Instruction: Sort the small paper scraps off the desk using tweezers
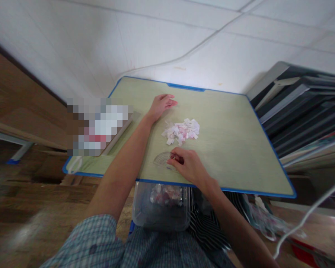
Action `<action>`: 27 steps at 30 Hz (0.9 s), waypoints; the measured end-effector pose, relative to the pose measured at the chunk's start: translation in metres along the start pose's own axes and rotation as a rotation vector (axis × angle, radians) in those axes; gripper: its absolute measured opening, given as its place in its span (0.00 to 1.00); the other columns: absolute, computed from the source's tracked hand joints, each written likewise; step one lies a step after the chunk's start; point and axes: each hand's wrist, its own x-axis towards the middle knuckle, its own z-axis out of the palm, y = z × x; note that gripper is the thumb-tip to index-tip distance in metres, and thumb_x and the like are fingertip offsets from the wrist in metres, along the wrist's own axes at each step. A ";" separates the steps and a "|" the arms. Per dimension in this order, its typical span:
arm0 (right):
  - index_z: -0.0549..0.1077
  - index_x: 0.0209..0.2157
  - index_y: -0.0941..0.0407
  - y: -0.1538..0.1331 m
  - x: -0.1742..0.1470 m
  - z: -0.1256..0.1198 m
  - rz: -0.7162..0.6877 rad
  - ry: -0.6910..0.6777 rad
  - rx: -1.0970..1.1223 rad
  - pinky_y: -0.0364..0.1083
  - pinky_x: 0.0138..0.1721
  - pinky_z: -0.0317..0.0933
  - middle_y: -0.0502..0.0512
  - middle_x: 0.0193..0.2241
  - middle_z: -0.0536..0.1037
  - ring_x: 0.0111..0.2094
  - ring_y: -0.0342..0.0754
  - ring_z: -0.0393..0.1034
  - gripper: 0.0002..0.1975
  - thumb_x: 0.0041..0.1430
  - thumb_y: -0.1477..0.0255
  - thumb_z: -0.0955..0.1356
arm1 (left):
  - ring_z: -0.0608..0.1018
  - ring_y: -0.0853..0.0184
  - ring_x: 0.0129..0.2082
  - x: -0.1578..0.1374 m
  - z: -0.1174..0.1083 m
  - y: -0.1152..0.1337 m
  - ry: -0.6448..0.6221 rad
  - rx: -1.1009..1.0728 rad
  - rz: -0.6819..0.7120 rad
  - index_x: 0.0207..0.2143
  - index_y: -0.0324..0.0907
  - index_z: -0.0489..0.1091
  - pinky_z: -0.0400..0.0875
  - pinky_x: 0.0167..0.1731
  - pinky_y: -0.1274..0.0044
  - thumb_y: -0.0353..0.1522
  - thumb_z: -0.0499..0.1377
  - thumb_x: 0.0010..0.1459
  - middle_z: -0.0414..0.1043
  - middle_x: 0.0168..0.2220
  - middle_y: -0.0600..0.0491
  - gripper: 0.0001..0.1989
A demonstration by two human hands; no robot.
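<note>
My right hand (185, 162) pinches the right end of a clear plastic protractor (161, 159), held just above or on the table near its front edge; I cannot tell which. Beyond it lies a loose heap of white and pink paper scraps (181, 132). My left hand (162, 106) rests on the tabletop behind and left of the heap, fingers stretched out to the right, with nothing in it. Both hands are over the pale green table (226, 137), which has a blue rim.
A blurred-out flat object (108, 126) lies at the table's left side. Below the front edge, a clear plastic bin (162, 214) holds shiny scraps. Dark folded panels (304, 108) stand along the right side. A white cable (181, 57) runs along the wall behind.
</note>
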 end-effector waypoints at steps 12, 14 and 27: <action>0.72 0.28 0.58 0.002 0.006 -0.003 -0.163 -0.242 0.061 0.39 0.24 0.50 0.42 0.17 0.64 0.19 0.37 0.56 0.03 0.52 0.73 0.69 | 0.78 0.74 0.33 -0.002 0.001 0.002 0.003 0.020 -0.015 0.33 0.40 0.66 0.69 0.43 0.79 0.31 0.48 0.61 0.74 0.26 0.54 0.09; 0.72 0.28 0.58 0.001 0.004 -0.003 -0.155 -0.264 0.071 0.39 0.24 0.50 0.42 0.17 0.64 0.19 0.37 0.56 0.03 0.52 0.74 0.70 | 0.78 0.74 0.33 -0.002 0.001 0.003 0.004 0.015 -0.019 0.32 0.39 0.66 0.69 0.43 0.79 0.31 0.48 0.61 0.74 0.26 0.54 0.09; 0.71 0.26 0.57 -0.003 -0.006 -0.001 -0.123 -0.258 0.145 0.38 0.24 0.52 0.44 0.18 0.67 0.20 0.37 0.58 0.04 0.53 0.73 0.69 | 0.78 0.74 0.32 -0.002 0.001 0.004 0.003 -0.005 -0.021 0.32 0.39 0.66 0.68 0.42 0.80 0.30 0.48 0.61 0.74 0.26 0.55 0.09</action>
